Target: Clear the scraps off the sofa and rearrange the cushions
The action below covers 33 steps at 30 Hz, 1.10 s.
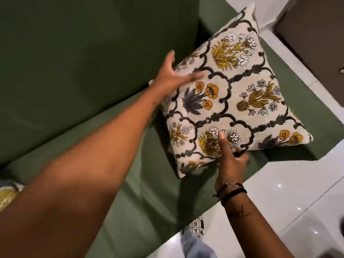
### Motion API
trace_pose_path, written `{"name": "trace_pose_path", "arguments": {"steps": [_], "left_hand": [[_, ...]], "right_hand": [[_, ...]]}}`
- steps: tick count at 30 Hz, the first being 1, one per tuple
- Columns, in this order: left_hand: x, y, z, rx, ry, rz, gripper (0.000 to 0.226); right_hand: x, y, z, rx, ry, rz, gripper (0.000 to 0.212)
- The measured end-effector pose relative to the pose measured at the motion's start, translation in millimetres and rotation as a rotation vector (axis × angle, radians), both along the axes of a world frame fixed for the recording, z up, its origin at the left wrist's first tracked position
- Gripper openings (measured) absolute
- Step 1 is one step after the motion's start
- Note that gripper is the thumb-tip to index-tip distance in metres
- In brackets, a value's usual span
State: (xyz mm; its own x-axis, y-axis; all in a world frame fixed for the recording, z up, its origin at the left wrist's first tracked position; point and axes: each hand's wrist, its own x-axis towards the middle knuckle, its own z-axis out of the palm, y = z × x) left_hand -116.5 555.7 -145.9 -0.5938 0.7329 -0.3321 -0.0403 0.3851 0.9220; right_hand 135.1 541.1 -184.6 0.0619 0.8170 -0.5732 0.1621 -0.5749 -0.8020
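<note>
A square cream cushion (234,101) printed with yellow and dark grey flowers leans in the right corner of the green sofa (78,75). My left hand (173,77) grips the cushion's upper left edge, thumb on its face. At the lower edge my right hand (230,161) holds it too, thumb pressed on the print and fingers curled under. A second cushion (7,194) of the same pattern peeks in at the far left edge, mostly hidden by my left forearm. No scraps show on the visible seat.
White glossy floor tiles (290,198) lie in front of and to the right of the sofa. A patterned slipper and a trouser leg (195,239) show at the bottom. A dark door (316,38) stands at the top right.
</note>
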Motion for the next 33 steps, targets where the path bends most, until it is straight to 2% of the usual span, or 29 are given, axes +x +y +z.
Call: {"name": "trace_pose_path", "arguments": {"steps": [3, 5, 7, 10, 13, 15, 18, 23, 25, 28, 30, 31, 33], "left_hand": [[-22, 51, -7, -0.117, -0.018, -0.076, 0.124], [-21, 62, -13, -0.178, -0.087, -0.150, 0.107], [-13, 58, -14, -0.135, -0.149, -0.100, 0.086], [-3, 21, -6, -0.007, -0.083, 0.081, 0.068], [3, -47, -4, 0.110, 0.022, 0.392, 0.066], [5, -94, -11, 0.192, 0.013, 0.611, 0.077], [7, -144, -19, 0.233, 0.020, 0.879, 0.128], [0, -187, -33, 0.216, 0.019, 0.991, 0.147], [-5, -196, -36, 0.180, 0.034, 0.973, 0.145], [-1, -202, -45, 0.066, 0.120, 0.940, 0.125], [4, -207, -37, 0.005, 0.148, 0.923, 0.109], [10, -212, -26, -0.052, 0.131, 0.930, 0.104], [50, -236, -9, -0.210, 0.146, 0.947, 0.096]], "right_hand": [[-3, 19, -10, -0.101, -0.028, -0.010, 0.127], [-3, 26, -11, -0.116, 0.013, 0.001, 0.123], [-4, 31, -4, -0.096, 0.089, 0.018, 0.099], [-8, 36, 7, 0.005, 0.179, 0.047, 0.057], [-26, 52, 19, 0.124, 0.279, 0.202, 0.043], [-52, 65, 24, 0.200, 0.264, 0.424, 0.046], [-109, 78, 30, 0.284, 0.262, 0.726, 0.057], [-194, 72, 24, 0.334, 0.218, 1.025, 0.046], [-208, 70, 19, 0.347, 0.190, 1.063, 0.047], [-199, 68, 11, 0.377, 0.122, 1.086, 0.057], [-185, 54, 27, 0.464, 0.011, 1.104, 0.070], [-175, 43, 45, 0.511, -0.040, 1.057, 0.077], [-135, 18, 85, 0.564, -0.020, 0.909, 0.080]]}}
